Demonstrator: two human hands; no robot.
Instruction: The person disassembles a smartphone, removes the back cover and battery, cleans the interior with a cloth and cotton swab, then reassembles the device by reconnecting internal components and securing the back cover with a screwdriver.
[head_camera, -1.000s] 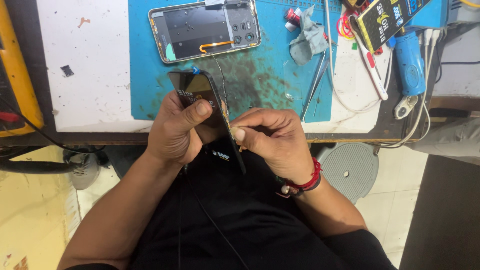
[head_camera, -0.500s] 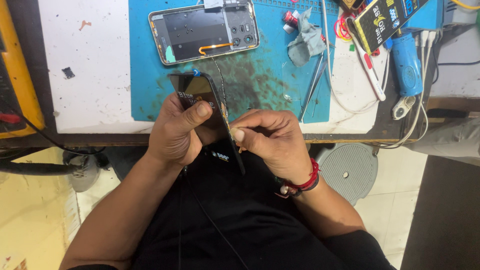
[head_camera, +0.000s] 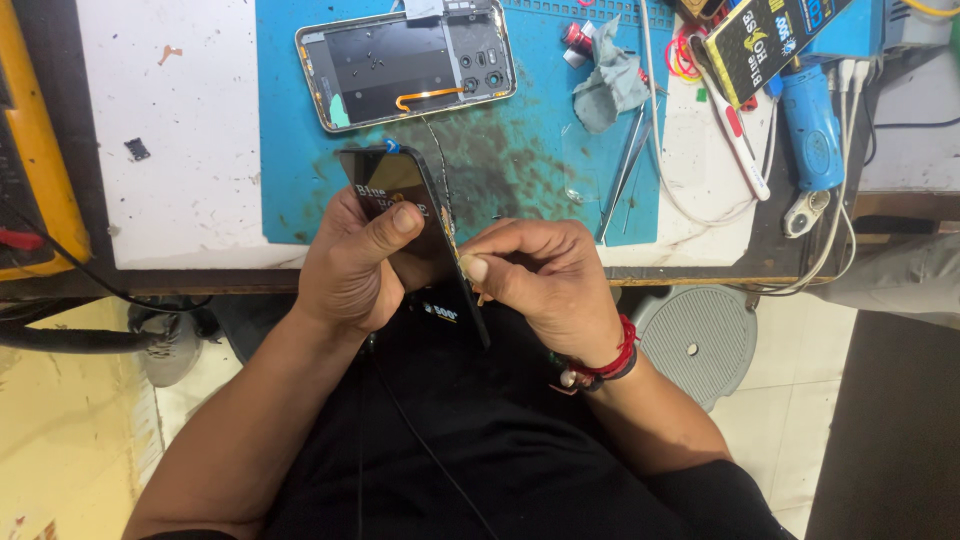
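Two hands are being kept on one dark phone screen panel (head_camera: 400, 215), which is being held on its edge above the near rim of the counter (head_camera: 180, 180), just over the person's lap. Compared with half a second ago, almost nothing is being changed: the panel is being held at the same tilt, and the right hand (head_camera: 545, 285) is being kept at the same place on its right edge, with only a very small shift. By this it is judged that slow, careful work along that edge is being continued, not a new step.

The panel is being gripped by the left hand (head_camera: 350, 265), with the thumb pressed on its dark face and the fingers closed behind it. The right hand is being pinched together at the fingertips, touching the panel's edge; something small and pale is perhaps being held there, but it cannot be told surely.

Beyond the panel, on the blue mat (head_camera: 300, 170), an opened phone body (head_camera: 405, 65) is lying flat, well apart from the hands. A grey cloth (head_camera: 610, 85) and thin tweezers (head_camera: 625, 170) are lying to the right of it.
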